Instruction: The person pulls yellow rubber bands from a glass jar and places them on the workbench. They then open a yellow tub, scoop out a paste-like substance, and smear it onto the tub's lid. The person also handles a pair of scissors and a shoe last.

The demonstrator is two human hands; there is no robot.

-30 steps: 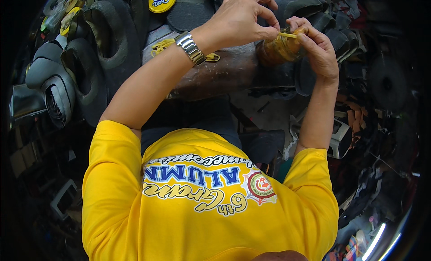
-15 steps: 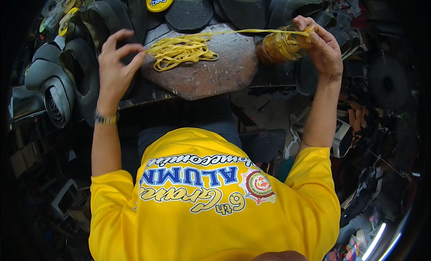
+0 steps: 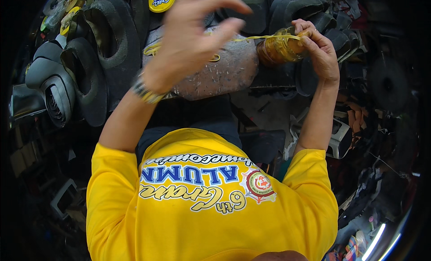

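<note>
My right hand (image 3: 319,48) is closed at the mouth of a glass jar (image 3: 274,49) with amber-brown contents, pinching the end of a flat yellow strip (image 3: 256,37). From there the strip runs left, pulled fairly straight, over a worn reddish-grey board (image 3: 215,77). My left hand (image 3: 195,41) is raised above the board, blurred, its thumb and fingers apart with nothing visible between them. It hides most of a loose yellow coil, of which only a few loops show on either side. A wristwatch (image 3: 147,91) is on my left wrist.
Dark foam shoe pieces (image 3: 107,32) crowd round the board at the left and back. A yellow round lid (image 3: 161,0) lies among them. Grey rolled sheeting (image 3: 56,90) stands at far left. Scraps and a pale boxy object (image 3: 341,137) lie lower right.
My left hand has swung right and up from beside the coil to over it, now covering most of it. My right hand has shifted slightly, still pinching the strip by the jar.
</note>
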